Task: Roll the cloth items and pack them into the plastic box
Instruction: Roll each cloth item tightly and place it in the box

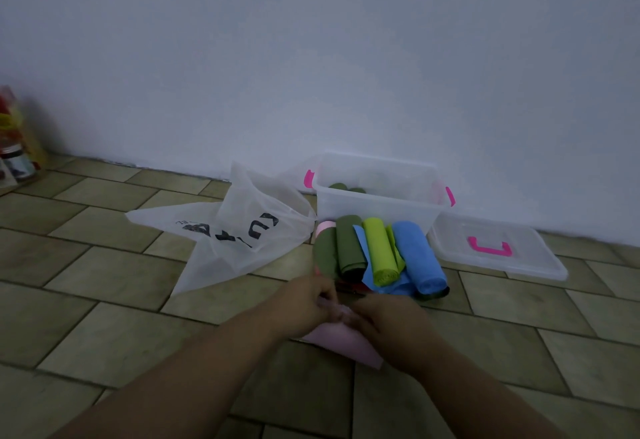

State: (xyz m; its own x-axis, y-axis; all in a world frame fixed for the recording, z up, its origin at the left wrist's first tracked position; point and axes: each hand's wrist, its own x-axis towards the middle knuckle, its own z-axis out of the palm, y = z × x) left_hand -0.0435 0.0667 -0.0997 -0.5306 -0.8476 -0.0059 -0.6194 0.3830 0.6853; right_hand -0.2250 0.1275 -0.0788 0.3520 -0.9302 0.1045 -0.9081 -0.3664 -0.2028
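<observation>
- The pink cloth (341, 341) lies flat on the floor (114, 334) right in front of the person. Its length runs from the hands back toward the body, with the near corner slanting off to the right.
- Both hands meet at the cloth's far edge. The left hand (308, 300) has its fingers (327, 294) curled and pinches that edge. The right hand (384, 317) sits just beside it, and its fingers (356, 315) look bent onto the same edge, though blur hides the exact hold.
- So the cloth lies on the near side of the fingers, under and behind the palms. The roll would probably form across the line between the two hands and travel toward the body. Neither hand is clearly nearer, so it looks like a two-handed move.
- Just beyond the hands, finished rolls lie side by side, pointing toward the wall (311, 57): a dark green roll (349, 244), a lime roll (379, 251) and a blue roll (419, 262).
- Behind them the plastic box (377, 206) stands open at the foot of the wall, with a few dark green rolls inside. Its lid (519, 258) lies on the floor to its right, and a plastic bag (235, 230) lies to its left.
</observation>
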